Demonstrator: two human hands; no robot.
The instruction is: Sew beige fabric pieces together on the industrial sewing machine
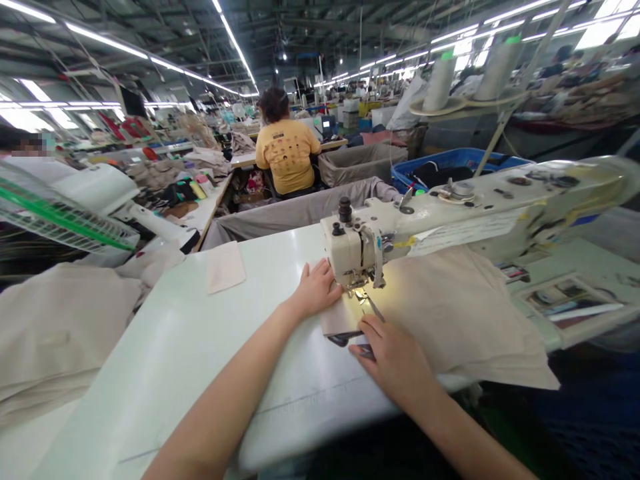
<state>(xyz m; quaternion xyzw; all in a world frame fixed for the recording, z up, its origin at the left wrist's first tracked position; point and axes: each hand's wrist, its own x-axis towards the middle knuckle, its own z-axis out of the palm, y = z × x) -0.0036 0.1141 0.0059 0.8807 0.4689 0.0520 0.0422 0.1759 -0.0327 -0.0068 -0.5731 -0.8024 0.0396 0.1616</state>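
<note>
My left hand [316,288] lies on the table just left of the sewing machine head [345,250], its fingers spread and the fingertips by the presser foot. My right hand [395,357] is closed around what looks like a pair of scissors [374,308]. Their narrow metal tip points up toward the lit needle area, and the rest is mostly hidden by my fingers. A small beige fabric piece [336,319] lies under and in front of the presser foot, between my hands. To the right of the needle, larger beige fabric panels [460,307] spread over the table.
A loose beige fabric square [226,268] lies on the pale table [200,360]. Stacked beige fabric [55,327] and a fan [75,207] stand at left. Beyond the table are a grey cloth bin [285,217], a blue bin [453,160] and a seated person [287,153].
</note>
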